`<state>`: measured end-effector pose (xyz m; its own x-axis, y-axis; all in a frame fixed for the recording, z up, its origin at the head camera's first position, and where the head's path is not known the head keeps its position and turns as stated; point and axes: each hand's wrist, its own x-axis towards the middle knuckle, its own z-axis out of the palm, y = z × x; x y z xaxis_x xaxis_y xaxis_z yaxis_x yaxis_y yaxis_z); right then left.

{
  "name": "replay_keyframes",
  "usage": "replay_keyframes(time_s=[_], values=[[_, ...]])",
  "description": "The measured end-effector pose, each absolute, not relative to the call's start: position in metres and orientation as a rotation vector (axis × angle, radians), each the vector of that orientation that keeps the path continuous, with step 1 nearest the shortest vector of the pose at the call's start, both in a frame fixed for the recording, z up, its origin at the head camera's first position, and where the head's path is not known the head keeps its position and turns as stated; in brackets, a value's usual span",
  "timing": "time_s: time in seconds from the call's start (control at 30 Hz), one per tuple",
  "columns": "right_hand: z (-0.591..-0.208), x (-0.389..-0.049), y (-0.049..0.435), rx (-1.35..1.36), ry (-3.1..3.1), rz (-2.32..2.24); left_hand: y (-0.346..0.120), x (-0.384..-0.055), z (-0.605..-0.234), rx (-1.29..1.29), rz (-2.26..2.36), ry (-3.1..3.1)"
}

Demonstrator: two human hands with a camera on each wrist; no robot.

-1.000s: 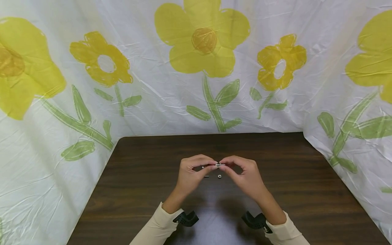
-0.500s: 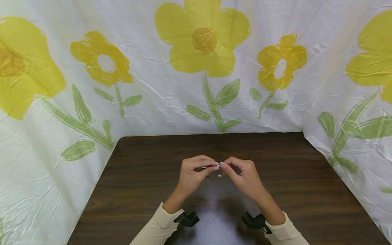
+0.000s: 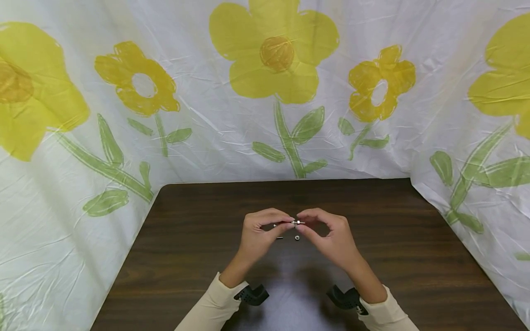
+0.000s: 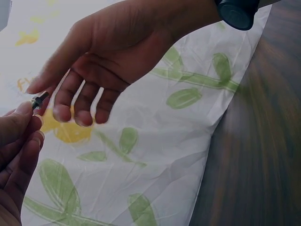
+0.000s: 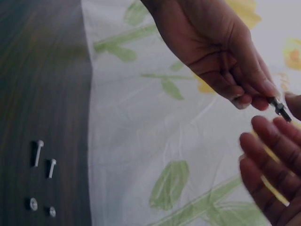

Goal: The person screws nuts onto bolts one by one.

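My left hand [image 3: 257, 235] pinches a small metal bolt [image 5: 283, 113] between thumb and fingers, level above the table, its threaded end pointing at the right hand. A nut [image 5: 279, 107] appears to sit around its shank. Close by is my right hand [image 3: 334, 235], thumb and index fingertips spread apart on either side of the bolt's free end. In the left wrist view, the right hand's other fingers hang loosely. On the table, the right wrist view shows two loose bolts, a longer one [image 5: 38, 153] and a shorter one [image 5: 51, 168], and two nuts, one larger [image 5: 33, 204], one smaller [image 5: 52, 212].
A dark wood-grain table [image 3: 198, 257] lies under both hands. White cloth with yellow flowers [image 3: 198, 138] hangs along the table's back and sides. Black camera mounts [image 3: 253, 295] are strapped to both wrists.
Half a second ago the right fingertips covered the bolt's end; now they have parted, and the end shows between them. The left hand stays nearly still.
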<state>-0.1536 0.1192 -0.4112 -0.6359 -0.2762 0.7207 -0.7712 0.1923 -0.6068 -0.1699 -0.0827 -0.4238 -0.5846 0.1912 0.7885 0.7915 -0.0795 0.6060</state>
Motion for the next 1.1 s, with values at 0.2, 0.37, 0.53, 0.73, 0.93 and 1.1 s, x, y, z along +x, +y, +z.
replay_keyframes(time_s=[0.2, 0.37, 0.53, 0.73, 0.93, 1.1], values=[[-0.4047, -0.154, 0.1163, 1.06, -1.879, 1.404, -0.0833, -0.1705, -0.4228, -1.072, -1.711, -1.733], [-0.4043, -0.1536, 0.1162, 1.056, -1.891, 1.405, -0.0832, -0.1705, -0.4227, -1.081, -1.716, -1.725], [-0.4094, -0.1541, 0.1181, 1.027, -1.966, 1.412, -0.0831, -0.1695, -0.4217, -1.085, -1.712, -1.724], [-0.4124, -0.1523, 0.119, 0.976, -2.08, 1.46, -0.0823, -0.1686, -0.4216, -1.096, -1.708, -1.724], [-0.4107, -0.149, 0.1171, 0.923, -2.14, 1.49, -0.0811, -0.1683, -0.4216, -1.113, -1.691, -1.715], [-0.4101, -0.1487, 0.116, 0.892, -2.147, 1.471, -0.0804, -0.1679, -0.4209, -1.113, -1.686, -1.716]])
